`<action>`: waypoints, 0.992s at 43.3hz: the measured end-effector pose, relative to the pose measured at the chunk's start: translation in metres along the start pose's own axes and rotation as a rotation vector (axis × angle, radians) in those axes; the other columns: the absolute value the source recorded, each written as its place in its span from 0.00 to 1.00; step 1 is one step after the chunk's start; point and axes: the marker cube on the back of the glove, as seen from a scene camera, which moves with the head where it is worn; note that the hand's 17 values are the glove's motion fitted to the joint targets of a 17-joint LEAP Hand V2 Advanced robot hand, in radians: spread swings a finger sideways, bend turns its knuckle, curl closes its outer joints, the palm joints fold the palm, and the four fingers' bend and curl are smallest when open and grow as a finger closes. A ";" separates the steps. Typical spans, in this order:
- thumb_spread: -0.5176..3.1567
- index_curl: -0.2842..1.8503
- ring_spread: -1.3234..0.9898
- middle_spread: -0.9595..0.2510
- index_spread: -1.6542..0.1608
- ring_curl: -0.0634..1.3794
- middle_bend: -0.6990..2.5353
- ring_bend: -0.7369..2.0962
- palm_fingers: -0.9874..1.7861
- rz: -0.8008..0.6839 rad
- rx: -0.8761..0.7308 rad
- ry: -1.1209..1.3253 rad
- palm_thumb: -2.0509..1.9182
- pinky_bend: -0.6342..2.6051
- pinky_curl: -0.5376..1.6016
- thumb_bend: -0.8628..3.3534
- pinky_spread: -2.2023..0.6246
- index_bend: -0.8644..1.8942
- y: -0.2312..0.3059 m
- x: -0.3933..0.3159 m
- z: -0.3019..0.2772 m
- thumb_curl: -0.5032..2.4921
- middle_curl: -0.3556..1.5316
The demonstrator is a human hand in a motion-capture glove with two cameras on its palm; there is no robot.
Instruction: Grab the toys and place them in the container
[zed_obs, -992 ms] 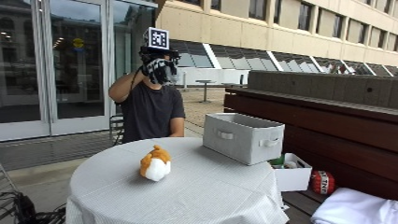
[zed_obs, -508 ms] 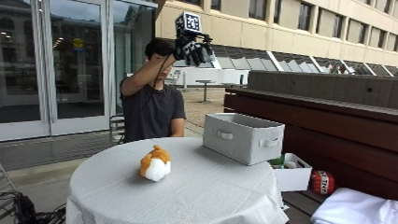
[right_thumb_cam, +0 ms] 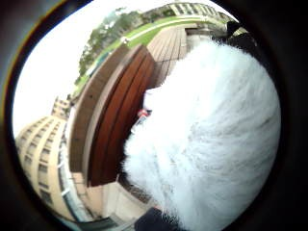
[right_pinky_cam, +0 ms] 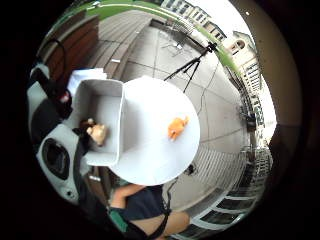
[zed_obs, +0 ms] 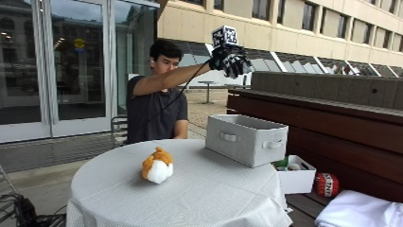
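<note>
In the outside view my gloved right hand (zed_obs: pixel 230 60) is raised high above the grey fabric container (zed_obs: pixel 245 139) and grips a white furry toy (zed_obs: pixel 239 66). That toy's fur (right_thumb_cam: pixel 216 130) fills much of the thumb side palm view. An orange and white plush toy (zed_obs: pixel 157 165) sits on the round table (zed_obs: pixel 207 198), apart from the container. From above, the little finger side palm view shows the open container (right_pinky_cam: pixel 102 100) with a brown toy (right_pinky_cam: pixel 96 133) inside it, and the orange toy (right_pinky_cam: pixel 177 127) on the tablecloth.
The container stands at the table's edge nearest a long wooden bench (zed_obs: pixel 340 127). A small white box (zed_obs: pixel 297 177), a red object (zed_obs: pixel 326 183) and a white cloth (zed_obs: pixel 359 210) lie on the bench seat. A tripod (right_pinky_cam: pixel 195 62) stands on the paving beyond the table.
My right hand has risen from in front of the person's face and swung out to the side, ending high over the container. The orange toy and the container have stayed put.
</note>
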 end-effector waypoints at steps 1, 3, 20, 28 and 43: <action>0.33 0.16 0.38 0.36 0.69 0.37 0.39 0.64 0.73 -0.041 0.012 0.004 0.70 0.49 0.43 0.23 0.62 0.36 -0.001 -0.003 0.006 0.49 0.57; 0.33 0.15 0.38 0.37 0.70 0.37 0.39 0.65 0.72 -0.065 0.006 0.004 0.69 0.49 0.43 0.22 0.62 0.35 -0.004 -0.012 0.018 0.49 0.57; 0.45 0.12 0.39 0.41 0.71 0.35 0.34 0.65 0.67 -0.130 -0.141 -0.066 0.65 0.51 0.44 0.20 0.62 0.33 -0.032 -0.007 0.088 0.42 0.55; 0.46 0.15 0.49 0.63 0.73 0.28 0.26 0.50 0.32 -0.142 -0.136 -0.060 0.58 0.60 0.47 0.19 0.70 0.35 -0.030 -0.001 0.090 0.36 0.50; 0.45 0.19 0.56 0.74 0.75 0.20 0.26 0.39 0.27 -0.106 -0.121 0.119 0.53 0.56 0.43 0.19 0.77 0.36 -0.018 0.075 0.072 0.31 0.44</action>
